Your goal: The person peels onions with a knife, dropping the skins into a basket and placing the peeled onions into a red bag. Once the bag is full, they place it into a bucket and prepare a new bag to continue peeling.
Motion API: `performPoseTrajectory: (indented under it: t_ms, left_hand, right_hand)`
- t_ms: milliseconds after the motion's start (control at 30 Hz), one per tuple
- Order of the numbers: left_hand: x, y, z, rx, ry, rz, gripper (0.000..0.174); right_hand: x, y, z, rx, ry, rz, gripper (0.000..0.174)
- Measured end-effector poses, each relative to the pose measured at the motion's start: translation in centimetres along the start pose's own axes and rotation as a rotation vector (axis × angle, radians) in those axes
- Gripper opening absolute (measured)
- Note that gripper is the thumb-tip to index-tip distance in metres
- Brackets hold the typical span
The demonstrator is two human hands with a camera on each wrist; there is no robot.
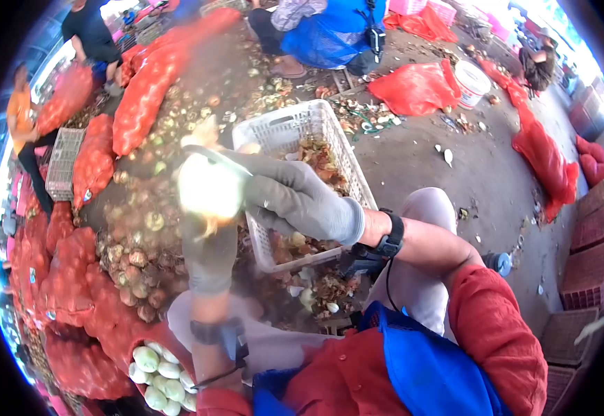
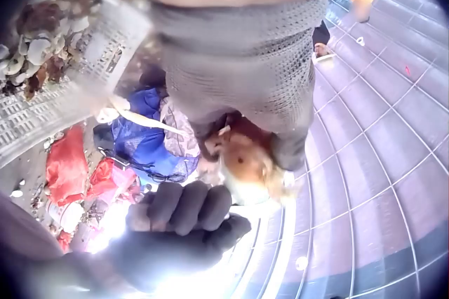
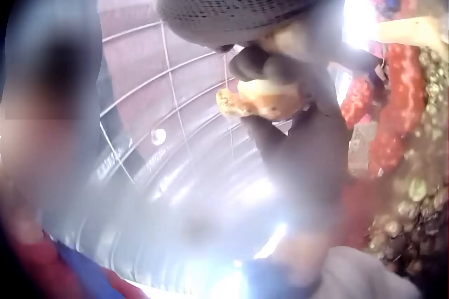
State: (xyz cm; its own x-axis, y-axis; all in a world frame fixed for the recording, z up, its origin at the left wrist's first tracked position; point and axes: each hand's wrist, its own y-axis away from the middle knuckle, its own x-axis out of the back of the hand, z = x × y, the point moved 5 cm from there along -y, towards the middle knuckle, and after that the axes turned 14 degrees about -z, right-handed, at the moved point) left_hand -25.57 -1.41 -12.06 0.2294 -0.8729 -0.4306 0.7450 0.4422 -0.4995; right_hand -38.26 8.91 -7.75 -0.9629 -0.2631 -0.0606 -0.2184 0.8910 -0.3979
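In the head view my gloved left hand (image 1: pixel 208 260) comes up from below and holds an onion (image 1: pixel 212 186), washed out by glare. The left wrist view shows the onion (image 2: pixel 242 166) with brown skin on part of it. Beside the onion is my gloved right hand (image 1: pixel 298 197), fingers curled, gripping a thin blade-like tool (image 1: pixel 227 161) that lies along the onion's top. Most of this tool is hidden or blurred. A pale strip (image 2: pixel 151 122) shows near the onion in the left wrist view. Below the hands sits a white plastic crate (image 1: pixel 364 182) with onion skins inside.
Loose onions (image 1: pixel 135 263) cover the ground at left, beside full red mesh sacks (image 1: pixel 66 284). Peeled white onions (image 1: pixel 156 374) fill an open sack near my left arm. A white bucket (image 1: pixel 471 83) and red sacking (image 1: pixel 416 89) lie ahead. Stacked crates (image 1: pixel 586 277) stand at right; other people are farther off.
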Motion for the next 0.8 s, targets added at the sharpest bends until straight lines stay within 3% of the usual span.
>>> performPoseTrajectory:
  t_ms: [33,100,133,233,300,333,400,467,500,567,600,633,700,767,800]
  left_hand:
    - [-0.2,0.0,-0.3,-0.024,0.012,0.024,0.063]
    - [-0.5,0.0,-0.8,-0.072,0.035,0.07,0.065]
    - [0.4,0.4,-1.8,-0.02,0.033,0.106,0.073]
    - [1.5,1.3,-2.5,0.12,0.015,0.211,0.08]
    - [0.8,-0.1,-1.8,0.111,0.051,0.054,0.078]
    - [0.2,-0.1,-1.6,0.119,0.1,0.07,0.078]
    - [-0.1,0.2,-1.7,0.14,0.116,0.091,0.079]
    - [0.4,0.8,-2.0,0.158,0.149,0.107,0.08]
    - [0.6,1.0,-2.2,0.147,0.171,0.108,0.08]
    - [0.4,1.0,-1.8,0.058,0.385,0.004,0.073]
    - [0.6,0.8,-1.8,0.098,0.349,-0.016,0.075]
    - [0.5,0.6,-1.9,0.098,0.35,-0.017,0.075]
    - [1.1,0.5,-2.2,0.101,0.199,0.13,0.075]
    - [2.6,1.2,-2.7,0.101,0.118,0.171,0.072]
    - [3.1,1.2,-2.7,0.095,0.077,0.189,0.071]
  right_hand:
    - [0.2,-0.2,-0.4,-0.028,0.351,0.043,0.049]
    - [-0.1,-0.8,-1.0,0.204,0.644,0.135,0.051]
    - [-0.2,-0.5,-0.8,0.059,0.746,0.1,0.05]
    - [-0.3,-0.5,0.2,0.057,0.927,0.05,0.048]
    - [0.6,-0.3,1.0,0.001,0.096,-0.027,0.045]
    - [0.7,0.0,0.9,0.006,-0.266,-0.046,0.043]
    - [1.8,0.6,-0.1,-0.066,-0.279,0.006,0.036]
    - [2.8,0.2,0.1,-0.199,-0.316,0.311,0.028]
    - [3.7,0.7,-0.1,-0.172,-0.414,0.126,0.032]
    - [6.3,0.9,0.2,-0.169,-0.541,0.127,0.035]
    - [7.4,0.6,0.5,-0.143,-0.2,0.228,0.042]
    - [6.9,0.3,1.5,-0.144,-0.199,0.229,0.042]
    - [7.3,0.3,3.6,-0.079,0.271,0.274,0.039]
    - [8.4,0.7,6.2,0.055,0.782,0.329,0.059]
    - [7.2,0.7,5.3,-0.061,0.601,0.309,0.06]
